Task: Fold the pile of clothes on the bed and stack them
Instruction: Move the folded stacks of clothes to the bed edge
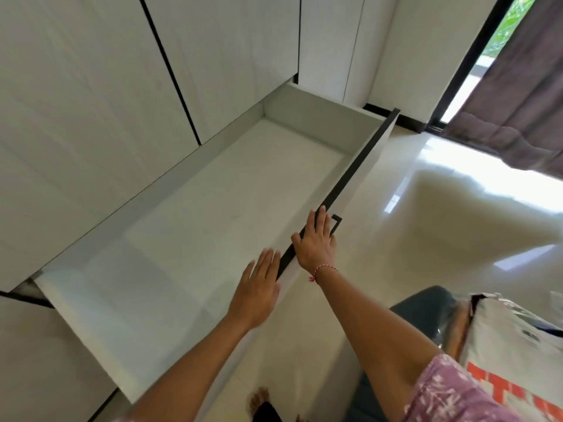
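Daylight comes in from the window (pixel 502 32) at my upper right and throws hard white glare across the glossy floor (pixel 457 184). The drawer (pixel 213 208) sits in softer shade. Straight lines bow at the edges, and everything looks slightly soft.

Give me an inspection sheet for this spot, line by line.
Surface: open white drawer, nothing seen on its floor.
Job's things: no clothes or bed seen.
Clutter: printed bag at lower right, beside a dark teal thing.
Hands: left hand flat, fingers straight, over the drawer's front edge; right hand rests on the dark front rim, fingers straight, beside the handle.
Cables: nothing seen.
Surroundings: white wardrobe doors, glossy floor, curtain at a glass door.
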Motion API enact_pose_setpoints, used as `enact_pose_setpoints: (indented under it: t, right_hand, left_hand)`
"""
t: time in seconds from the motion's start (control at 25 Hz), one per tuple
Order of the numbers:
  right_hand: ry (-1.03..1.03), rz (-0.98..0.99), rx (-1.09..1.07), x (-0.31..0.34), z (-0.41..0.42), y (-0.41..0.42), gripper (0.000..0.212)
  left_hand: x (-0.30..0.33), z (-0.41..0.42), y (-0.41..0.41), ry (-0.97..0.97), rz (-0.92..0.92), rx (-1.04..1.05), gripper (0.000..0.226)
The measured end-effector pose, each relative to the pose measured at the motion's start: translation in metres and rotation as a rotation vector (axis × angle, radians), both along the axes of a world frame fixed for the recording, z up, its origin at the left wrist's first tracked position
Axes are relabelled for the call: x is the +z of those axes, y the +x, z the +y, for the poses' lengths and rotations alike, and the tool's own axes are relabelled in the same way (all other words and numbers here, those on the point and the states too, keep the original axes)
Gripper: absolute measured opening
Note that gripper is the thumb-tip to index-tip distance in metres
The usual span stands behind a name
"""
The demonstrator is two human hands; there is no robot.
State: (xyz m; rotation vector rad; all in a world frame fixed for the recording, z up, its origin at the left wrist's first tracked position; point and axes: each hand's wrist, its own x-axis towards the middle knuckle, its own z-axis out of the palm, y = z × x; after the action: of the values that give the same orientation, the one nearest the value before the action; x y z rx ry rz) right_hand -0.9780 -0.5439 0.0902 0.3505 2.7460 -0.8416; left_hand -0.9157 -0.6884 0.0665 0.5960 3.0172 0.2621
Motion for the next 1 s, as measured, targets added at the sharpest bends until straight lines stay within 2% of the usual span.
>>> enact_pose_setpoints:
  t: [0.16,0.28,0.4,0.52,0.64,0.68,0.76,0.84,0.92,1.0]
  right_hand:
    - [-0.011,-0.103,-0.104,0.022,0.001,0.039,0.072]
    - [0.039,-0.131,-0.136,0.021,-0.001,0.082,0.08]
    - [0.014,-0.109,-0.158,0.016,0.008,0.105,0.076]
    - [-0.01,-0.081,-0.157,0.012,0.009,0.11,0.075]
    - [-0.053,-0.066,-0.153,0.012,0.009,0.113,0.073]
    - [-0.063,-0.036,-0.161,0.014,0.011,0.119,0.071]
    - [-0.045,0.056,-0.206,0.011,0.02,0.147,0.067]
    - [0.021,0.105,-0.264,-0.001,0.04,0.192,0.067]
    - [0.088,0.067,-0.364,-0.019,0.076,0.25,0.067]
    - [0.175,-0.015,-0.471,-0.038,0.119,0.311,0.067]
  left_hand:
    - [0.013,0.032,0.046,0.094,-0.109,-0.022,0.054]
    - [0.011,0.059,0.065,0.079,-0.32,-0.08,0.054]
    - [0.019,0.063,0.082,0.146,-0.303,-0.041,0.049]
    - [0.01,0.064,0.081,0.092,-0.242,-0.055,0.059]
    - [0.01,0.063,0.081,0.205,-0.237,0.033,0.062]
    - [0.008,0.064,0.083,0.176,-0.206,0.056,0.064]
    - [0.003,0.071,0.095,-0.073,-0.017,0.051,0.071]
    - [0.001,0.091,0.115,-0.199,0.074,-0.048,0.076]
    - [-0.006,0.125,0.145,-0.149,-0.024,-0.233,0.075]
    - [-0.019,0.167,0.182,-0.034,-0.256,-0.312,0.078]
